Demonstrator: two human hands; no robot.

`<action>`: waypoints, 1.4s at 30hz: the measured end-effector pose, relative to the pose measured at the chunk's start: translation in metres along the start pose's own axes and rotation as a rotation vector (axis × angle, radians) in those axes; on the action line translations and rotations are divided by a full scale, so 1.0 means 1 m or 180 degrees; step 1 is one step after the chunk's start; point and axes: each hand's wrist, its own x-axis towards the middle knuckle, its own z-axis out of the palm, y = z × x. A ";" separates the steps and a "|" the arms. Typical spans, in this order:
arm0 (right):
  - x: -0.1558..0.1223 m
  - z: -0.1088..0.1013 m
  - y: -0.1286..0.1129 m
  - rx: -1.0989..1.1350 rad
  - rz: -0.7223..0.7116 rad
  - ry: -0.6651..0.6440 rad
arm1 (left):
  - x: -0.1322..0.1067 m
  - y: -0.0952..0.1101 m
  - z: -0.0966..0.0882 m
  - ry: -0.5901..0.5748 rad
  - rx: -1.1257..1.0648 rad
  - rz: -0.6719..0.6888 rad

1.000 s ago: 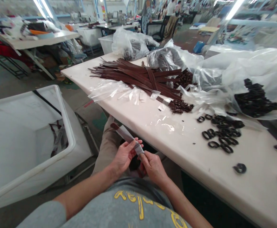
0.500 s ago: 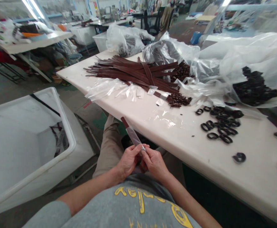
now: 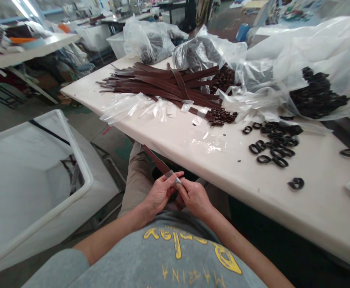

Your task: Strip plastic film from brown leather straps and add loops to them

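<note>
In front of my lap, a dark brown strap (image 3: 157,161) sticks out up and to the left from between my hands. A clear plastic sleeve (image 3: 169,174) is around it close to my fingers. My left hand (image 3: 159,193) is closed on the strap through the sleeve, with one finger stretched toward the right. My right hand (image 3: 194,196) is closed beside it, pinching the bunched end of the plastic sleeve. The strap's lower part is mostly hidden by my hands.
On the white table (image 3: 217,172) lie a pile of brown straps (image 3: 151,82), flat clear sleeves (image 3: 135,108), and several black loops (image 3: 278,148). Plastic bags (image 3: 328,64) line its far side. At the left stands a white bin (image 3: 81,168) with a few dark straps inside.
The plastic sleeve has moved down the strap toward my hands, and more bare brown strap shows above it. Both hands still hold on. The view has tilted slightly downward.
</note>
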 end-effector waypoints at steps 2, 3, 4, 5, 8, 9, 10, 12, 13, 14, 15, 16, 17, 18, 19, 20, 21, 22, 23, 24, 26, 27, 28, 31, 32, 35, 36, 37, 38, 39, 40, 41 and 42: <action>-0.003 -0.007 0.000 -0.0582 -0.0109 0.0145 | 0.002 0.015 -0.004 0.0075 0.0283 0.0268; -0.005 -0.010 0.000 -0.0859 -0.0174 0.0204 | 0.004 0.026 -0.007 0.0155 0.0440 0.0488; -0.007 -0.013 0.000 -0.1101 -0.0241 0.0248 | 0.006 0.037 -0.010 0.0232 0.0611 0.0708; -0.010 -0.015 -0.001 -0.1289 -0.0314 0.0267 | 0.008 0.048 -0.014 0.0281 0.0805 0.0882; -0.019 -0.018 -0.004 -0.1471 -0.0458 0.0236 | 0.008 0.071 -0.022 0.0202 0.1261 0.1011; -0.021 -0.019 -0.006 -0.1396 -0.0414 0.0208 | 0.007 0.075 -0.023 0.0147 0.1277 0.0964; -0.023 -0.020 -0.007 -0.1250 -0.0320 0.0167 | 0.005 0.077 -0.023 0.0104 0.1219 0.0906; -0.025 -0.025 -0.009 -0.0758 -0.0027 -0.0035 | 0.001 0.078 -0.022 0.0048 0.0992 0.0779; -0.025 -0.029 -0.009 -0.0400 0.0120 -0.0216 | -0.001 0.078 -0.021 0.0025 0.0891 0.0729; -0.026 -0.033 -0.009 0.0043 0.0253 -0.0437 | -0.003 0.078 -0.021 -0.0002 0.0824 0.0704; -0.026 -0.036 -0.009 0.0549 0.0381 -0.0679 | -0.004 0.077 -0.020 -0.0041 0.0791 0.0698; -0.026 -0.040 -0.007 0.1067 0.0512 -0.0891 | -0.005 0.077 -0.021 -0.0092 0.0787 0.0698; -0.027 -0.042 -0.006 0.1554 0.0649 -0.1050 | -0.005 0.077 -0.021 -0.0149 0.0808 0.0697; -0.028 -0.043 -0.004 0.1976 0.0789 -0.1131 | -0.005 0.078 -0.022 -0.0204 0.0854 0.0689; -0.029 -0.044 -0.002 0.2315 0.0939 -0.1149 | -0.004 0.078 -0.024 -0.0238 0.0931 0.0685; -0.030 -0.043 0.000 0.2577 0.1080 -0.1123 | -0.004 0.079 -0.026 -0.0235 0.1045 0.0699; -0.032 -0.042 0.003 0.2777 0.1197 -0.1076 | -0.003 0.079 -0.027 -0.0202 0.1188 0.0729; -0.033 -0.041 0.005 0.2935 0.1283 -0.1043 | -0.003 0.080 -0.028 -0.0151 0.1339 0.0765; -0.035 -0.040 0.007 0.3047 0.1351 -0.1024 | -0.003 0.079 -0.029 -0.0092 0.1477 0.0795; -0.037 -0.039 0.010 0.3107 0.1400 -0.1016 | -0.004 0.079 -0.029 -0.0038 0.1582 0.0807; -0.041 -0.038 0.014 0.3082 0.1440 -0.1032 | -0.005 0.077 -0.028 0.0053 0.1645 0.0788; -0.044 -0.039 0.017 0.3028 0.1450 -0.1056 | -0.005 0.075 -0.027 0.0097 0.1615 0.0768; -0.047 -0.040 0.019 0.2969 0.1467 -0.1078 | -0.005 0.073 -0.025 0.0155 0.1565 0.0763; -0.059 -0.045 0.029 0.2782 0.1526 -0.1114 | -0.003 0.069 -0.021 0.0298 0.1437 0.0727; -0.064 -0.048 0.033 0.2720 0.1553 -0.1108 | -0.003 0.068 -0.020 0.0317 0.1423 0.0699; -0.084 -0.055 0.047 0.2583 0.1663 -0.1090 | 0.000 0.066 -0.019 0.0335 0.1423 0.0611; -0.091 -0.057 0.052 0.2558 0.1708 -0.1094 | 0.001 0.065 -0.019 0.0334 0.1418 0.0584; -0.098 -0.059 0.057 0.2535 0.1743 -0.1100 | 0.001 0.064 -0.019 0.0322 0.1408 0.0556; -0.104 -0.061 0.062 0.2510 0.1758 -0.1116 | 0.002 0.063 -0.020 0.0303 0.1396 0.0526; -0.108 -0.062 0.065 0.2480 0.1742 -0.1140 | 0.002 0.061 -0.020 0.0274 0.1384 0.0490; -0.110 -0.063 0.068 0.2440 0.1700 -0.1164 | 0.003 0.059 -0.020 0.0240 0.1371 0.0448; -0.109 -0.063 0.068 0.2384 0.1628 -0.1179 | 0.004 0.057 -0.019 0.0210 0.1355 0.0404; -0.106 -0.063 0.066 0.2303 0.1528 -0.1192 | 0.004 0.054 -0.018 0.0182 0.1343 0.0353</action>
